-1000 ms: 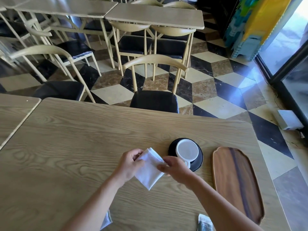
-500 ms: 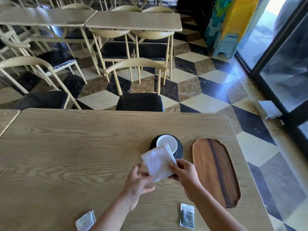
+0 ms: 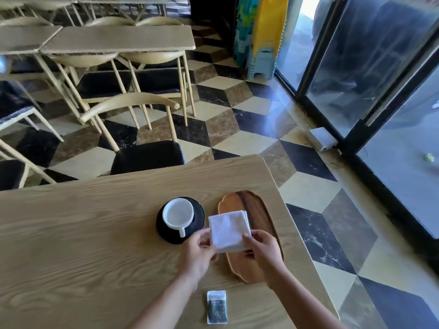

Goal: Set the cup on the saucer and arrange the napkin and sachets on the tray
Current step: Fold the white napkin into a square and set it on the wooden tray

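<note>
A folded white napkin (image 3: 229,230) is held flat between both hands, its right part over the left edge of the oval wooden tray (image 3: 259,210). My left hand (image 3: 198,251) pinches its near left edge and my right hand (image 3: 262,246) grips its near right corner above the tray. The white cup (image 3: 177,214) stands on the black saucer (image 3: 198,210) just left of the tray, handle pointing toward me. One dark-printed sachet (image 3: 216,307) lies on the table between my forearms.
The wooden table (image 3: 83,233) ends just right of the tray, with tiled floor and a glass door (image 3: 380,79) beyond. A black-seated chair (image 3: 147,156) is tucked in at the far edge. More tables and chairs stand behind.
Both hands carried the napkin rightward from in front of the cup to the tray's left edge. The view swung right, and a second sachet at the lower left is out of frame.
</note>
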The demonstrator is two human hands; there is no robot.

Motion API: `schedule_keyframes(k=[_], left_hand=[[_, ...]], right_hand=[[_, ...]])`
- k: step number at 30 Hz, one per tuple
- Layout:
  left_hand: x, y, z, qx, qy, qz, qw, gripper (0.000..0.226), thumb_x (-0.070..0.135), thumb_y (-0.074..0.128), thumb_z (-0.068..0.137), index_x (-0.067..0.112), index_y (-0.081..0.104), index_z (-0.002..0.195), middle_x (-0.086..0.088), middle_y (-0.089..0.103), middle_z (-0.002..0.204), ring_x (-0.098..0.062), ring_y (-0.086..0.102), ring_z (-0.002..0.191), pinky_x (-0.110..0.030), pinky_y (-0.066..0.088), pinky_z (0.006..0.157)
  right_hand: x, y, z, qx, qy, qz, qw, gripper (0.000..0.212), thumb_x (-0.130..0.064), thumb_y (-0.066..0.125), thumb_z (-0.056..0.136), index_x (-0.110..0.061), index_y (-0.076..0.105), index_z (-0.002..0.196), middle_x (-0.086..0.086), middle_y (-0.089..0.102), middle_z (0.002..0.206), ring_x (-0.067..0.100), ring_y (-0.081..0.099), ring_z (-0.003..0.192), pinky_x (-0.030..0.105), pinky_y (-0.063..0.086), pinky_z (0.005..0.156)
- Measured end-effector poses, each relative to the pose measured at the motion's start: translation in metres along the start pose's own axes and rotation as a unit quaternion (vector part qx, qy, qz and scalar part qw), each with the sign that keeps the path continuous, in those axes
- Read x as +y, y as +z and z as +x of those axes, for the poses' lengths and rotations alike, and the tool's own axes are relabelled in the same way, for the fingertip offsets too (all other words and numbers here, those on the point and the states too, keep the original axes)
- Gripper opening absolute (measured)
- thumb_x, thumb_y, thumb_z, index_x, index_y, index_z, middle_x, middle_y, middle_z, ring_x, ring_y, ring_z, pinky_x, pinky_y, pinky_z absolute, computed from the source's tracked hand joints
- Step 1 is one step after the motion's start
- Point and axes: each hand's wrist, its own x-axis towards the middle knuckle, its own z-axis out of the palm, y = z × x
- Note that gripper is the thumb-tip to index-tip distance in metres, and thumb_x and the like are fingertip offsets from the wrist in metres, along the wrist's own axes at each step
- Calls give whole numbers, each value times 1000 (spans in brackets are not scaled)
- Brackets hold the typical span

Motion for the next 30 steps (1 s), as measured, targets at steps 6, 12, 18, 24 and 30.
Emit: schedule_keyframes(k=[6, 12, 18, 24, 30], left_hand=[[6, 41, 32, -4, 21, 110, 994, 39, 11, 75, 75, 17, 67, 113, -7, 74, 88, -21, 68, 74, -45, 60, 75], [13, 64, 64, 14, 27, 191, 981, 35, 20, 72, 75, 26, 68, 110, 3, 73, 86, -19, 69, 77, -40, 58, 76], [12, 82, 81, 49, 38, 258, 964, 33, 22, 71, 81, 26, 66, 113, 14, 66, 85, -8, 64, 80, -33, 55, 74], [-2, 85, 83, 70, 164, 330, 927, 40, 23, 75, 80, 21, 64, 118, 6, 51, 106, -9, 54, 85, -23, 43, 75], [-14, 77, 92, 1, 270, 443, 855, 28, 20, 78, 79, 13, 70, 105, 1, 56, 114, -19, 58, 88, -30, 52, 74]], right_hand=[[-7, -25, 39, 39, -12, -88, 995, 11, -29, 68, 82, -20, 73, 85, -1, 75, 76, 20, 72, 73, 48, 61, 71], [-16, -30, 76, 63, -38, -178, 981, 26, -29, 68, 83, -24, 64, 108, -11, 69, 86, 10, 66, 77, 29, 53, 66], [-12, -26, 102, 71, -38, -248, 965, 29, -26, 65, 83, -27, 64, 111, -10, 67, 83, 15, 64, 81, 29, 48, 70], [-3, -21, 113, 78, -71, -320, 941, 29, -32, 61, 84, -28, 61, 113, -3, 62, 99, 21, 63, 88, 34, 50, 76], [1, -21, 121, 76, -92, -335, 935, 22, -32, 62, 83, -27, 62, 104, -4, 58, 95, 21, 61, 87, 37, 51, 77]])
